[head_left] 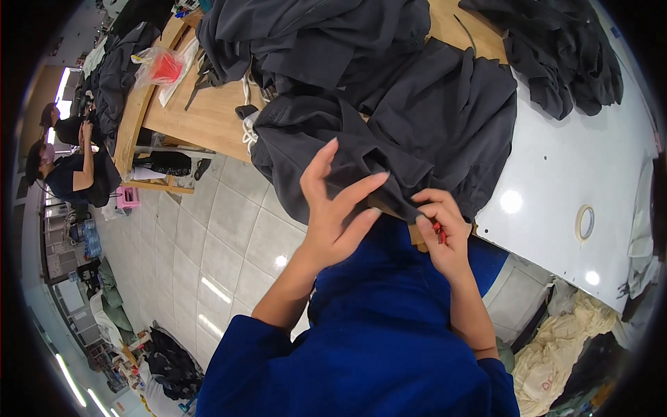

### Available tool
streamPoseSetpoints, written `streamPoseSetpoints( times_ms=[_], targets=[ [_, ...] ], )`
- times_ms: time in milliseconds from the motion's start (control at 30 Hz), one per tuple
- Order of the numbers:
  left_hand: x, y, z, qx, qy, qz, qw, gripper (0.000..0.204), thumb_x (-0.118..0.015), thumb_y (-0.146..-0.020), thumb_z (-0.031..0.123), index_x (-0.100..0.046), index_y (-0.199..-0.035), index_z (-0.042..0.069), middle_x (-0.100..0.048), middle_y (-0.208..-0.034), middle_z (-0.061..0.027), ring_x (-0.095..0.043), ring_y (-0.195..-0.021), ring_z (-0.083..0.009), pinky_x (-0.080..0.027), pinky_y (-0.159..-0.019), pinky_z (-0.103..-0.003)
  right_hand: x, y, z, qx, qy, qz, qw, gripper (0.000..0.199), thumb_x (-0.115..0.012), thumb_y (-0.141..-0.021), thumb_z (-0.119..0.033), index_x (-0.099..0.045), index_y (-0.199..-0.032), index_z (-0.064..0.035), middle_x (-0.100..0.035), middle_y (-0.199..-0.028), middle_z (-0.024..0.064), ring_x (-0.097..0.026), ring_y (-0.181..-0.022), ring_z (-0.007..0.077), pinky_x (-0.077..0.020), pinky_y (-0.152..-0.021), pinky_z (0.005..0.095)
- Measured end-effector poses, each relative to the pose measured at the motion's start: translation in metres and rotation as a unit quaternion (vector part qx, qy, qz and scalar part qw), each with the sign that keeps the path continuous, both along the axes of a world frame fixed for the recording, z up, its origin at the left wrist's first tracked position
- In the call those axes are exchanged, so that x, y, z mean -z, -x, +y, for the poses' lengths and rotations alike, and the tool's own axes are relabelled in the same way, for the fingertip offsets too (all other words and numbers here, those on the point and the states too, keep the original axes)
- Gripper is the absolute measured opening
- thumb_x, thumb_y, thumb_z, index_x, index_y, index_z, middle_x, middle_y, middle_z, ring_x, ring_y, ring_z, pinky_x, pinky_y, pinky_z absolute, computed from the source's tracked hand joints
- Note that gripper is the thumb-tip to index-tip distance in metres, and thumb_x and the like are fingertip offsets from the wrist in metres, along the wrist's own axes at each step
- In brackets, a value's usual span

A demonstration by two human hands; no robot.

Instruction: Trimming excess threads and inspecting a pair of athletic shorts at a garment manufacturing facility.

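Note:
A dark grey garment [306,132] with white drawcord ends lies in front of me, its near edge hanging over the table's edge. My left hand [333,208] is open over it, with thumb and fingers spread apart. At the garment's near edge, my right hand [447,233] is closed, pinching a fold of the cloth between thumb and fingers. A small red tool [440,233] is tucked in the same hand; most of it is hidden by the fingers, so its kind cannot be told.
More dark grey garments [326,42] are heaped on the wooden table [201,118]. To the right, a white tabletop [549,187] bears a tape roll [586,222] and another dark pile [556,55]. Cream cloth [563,347] lies below it. Two people sit far left.

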State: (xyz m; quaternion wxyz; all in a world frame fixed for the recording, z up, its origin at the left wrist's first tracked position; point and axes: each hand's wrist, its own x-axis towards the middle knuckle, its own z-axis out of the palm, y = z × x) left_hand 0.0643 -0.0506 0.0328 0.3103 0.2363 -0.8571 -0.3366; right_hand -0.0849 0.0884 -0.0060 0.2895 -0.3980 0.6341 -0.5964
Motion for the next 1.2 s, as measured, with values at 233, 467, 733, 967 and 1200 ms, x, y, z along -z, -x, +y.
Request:
streamPoseSetpoints(
  times_ms=[233, 467, 733, 967, 1200],
  targets=[
    [0.008, 0.003, -0.036, 0.076, 0.067, -0.072, 0.992, 0.016, -0.070, -0.075, 0.021, -0.067, -0.088, 0.014, -0.035, -0.141, -0.0163, -0.035, -0.124, -0.0343, -0.023, -0.102, -0.041, 0.003, 0.009, 0.014, -0.078, -0.003, -0.327, 0.942, 0.013, -0.052, -0.093, -0.010, -0.058, -0.090, 0.0008, -0.056, -0.094, 0.0014, -0.046, -0.077, 0.0046, -0.0363, -0.070, 0.0201],
    [0.011, 0.014, -0.009, 0.085, -0.477, 0.049, 0.874, 0.010, -0.060, -0.090, 0.010, -0.059, -0.085, 0.001, -0.056, -0.078, 0.0050, -0.050, -0.073, -0.0003, -0.039, -0.066, -0.015, 0.005, 0.010, -0.009, 0.084, -0.050, -0.203, 0.974, 0.014, -0.055, -0.092, -0.013, -0.056, -0.101, -0.0024, -0.053, -0.091, 0.0004, -0.047, -0.081, 0.0052, -0.0375, -0.076, 0.0188],
    [0.016, 0.017, -0.006, 0.002, -0.570, 0.155, 0.807, 0.007, -0.061, -0.089, 0.007, -0.062, -0.091, 0.001, -0.061, -0.081, 0.0023, -0.053, -0.074, -0.0015, -0.040, -0.067, -0.015, -0.025, -0.004, -0.002, 0.079, -0.003, 0.128, 0.989, 0.031, -0.068, -0.076, -0.005, -0.060, -0.106, -0.0031, -0.055, -0.099, 0.0116, -0.054, -0.082, 0.0184, -0.0430, -0.070, 0.0256],
    [0.012, 0.020, -0.004, 0.007, -0.569, 0.133, 0.812, 0.012, -0.063, -0.087, 0.004, -0.059, -0.098, 0.002, -0.062, -0.079, 0.0016, -0.053, -0.071, -0.0005, -0.039, -0.063, -0.014, -0.029, -0.007, -0.014, 0.092, 0.024, 0.264, 0.960, 0.032, -0.077, -0.066, -0.011, -0.070, -0.096, -0.0091, -0.059, -0.084, 0.0033, -0.053, -0.072, 0.0176, -0.0413, -0.062, 0.0268],
    [0.007, 0.019, -0.001, 0.007, -0.546, 0.105, 0.831, 0.019, -0.064, -0.085, 0.000, -0.055, -0.101, 0.002, -0.062, -0.075, 0.0007, -0.053, -0.066, -0.0002, -0.038, -0.060, -0.013, -0.034, -0.006, -0.013, 0.090, 0.013, 0.293, 0.952, 0.028, -0.077, -0.066, -0.013, -0.071, -0.094, -0.0099, -0.059, -0.081, 0.0011, -0.050, -0.068, 0.0156, -0.0393, -0.057, 0.0259]
  ],
)
